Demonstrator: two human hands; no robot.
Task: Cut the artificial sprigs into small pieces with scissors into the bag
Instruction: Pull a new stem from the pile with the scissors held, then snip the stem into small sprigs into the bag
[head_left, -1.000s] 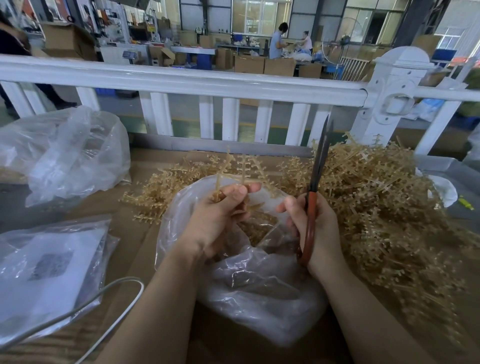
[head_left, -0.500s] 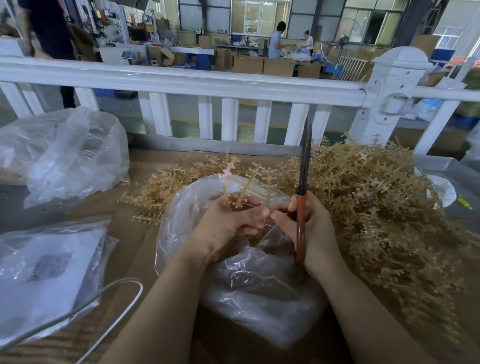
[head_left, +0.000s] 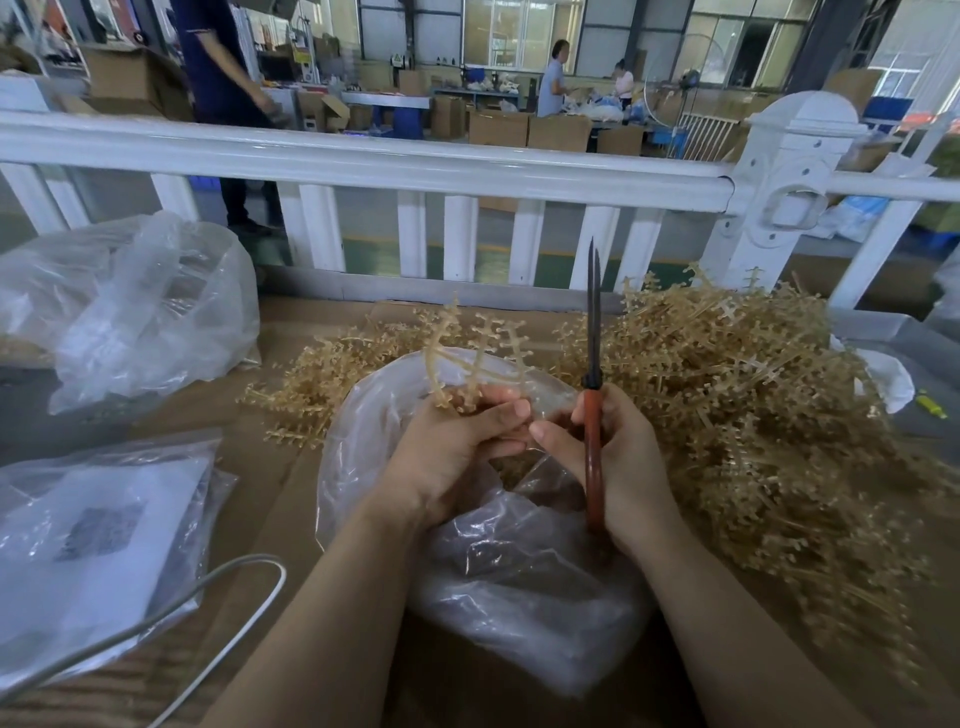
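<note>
Head view: left hand (head_left: 457, 457) is pinching a sprig (head_left: 470, 358) upright over the open bag (head_left: 519, 587). Right hand (head_left: 618, 467) is gripping scissors (head_left: 593, 415), blades closed, pointing up. Positioning step; next likely calls for opening blades, bringing them across the sprig.

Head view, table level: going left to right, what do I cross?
Crumpled clear plastic bag → left hand gripping a beige plastic sprig → right hand holding red-handled scissors → big heap of beige artificial sprigs.
</note>
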